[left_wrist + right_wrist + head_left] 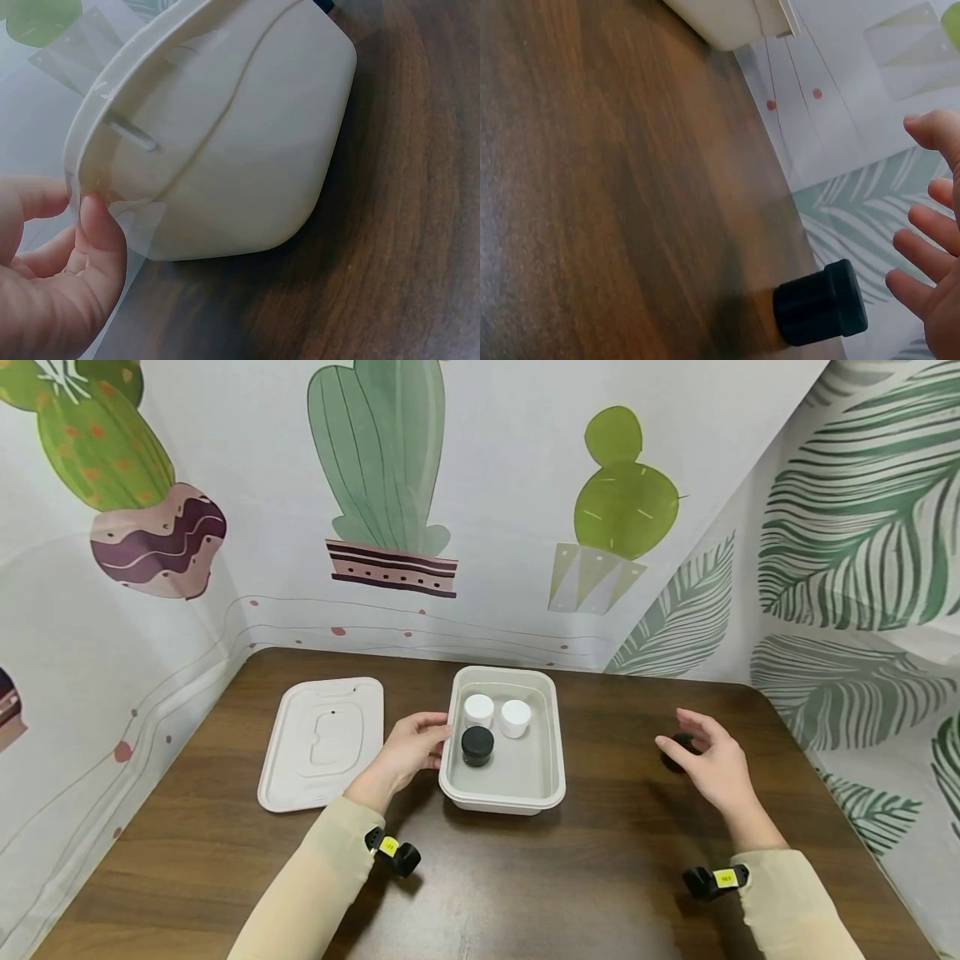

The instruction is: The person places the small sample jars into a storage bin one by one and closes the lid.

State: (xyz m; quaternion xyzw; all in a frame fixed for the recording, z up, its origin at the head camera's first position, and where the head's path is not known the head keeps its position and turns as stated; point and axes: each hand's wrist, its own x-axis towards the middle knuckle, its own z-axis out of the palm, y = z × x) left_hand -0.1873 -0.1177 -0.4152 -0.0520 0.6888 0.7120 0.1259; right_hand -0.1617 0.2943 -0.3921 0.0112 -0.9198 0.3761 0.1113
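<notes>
Sleeves (307,885) nearest; left hand (408,747) pinching tub rim (502,802); right hand (716,768) spread near lone black jar (817,306).

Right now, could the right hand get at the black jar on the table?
Probably yes: the right hand is close to the black jar and holds nothing, and the right wrist view shows nothing standing between them. The tub sits well off to the side.

My left arm (311,881) reaches forward, the left hand (405,752) pinching between thumb (103,232) and fingers (41,197), while my right arm (795,902) stretches out well apart from it, the right hand (716,768) raised with its digits parted and loosely curved.
</notes>
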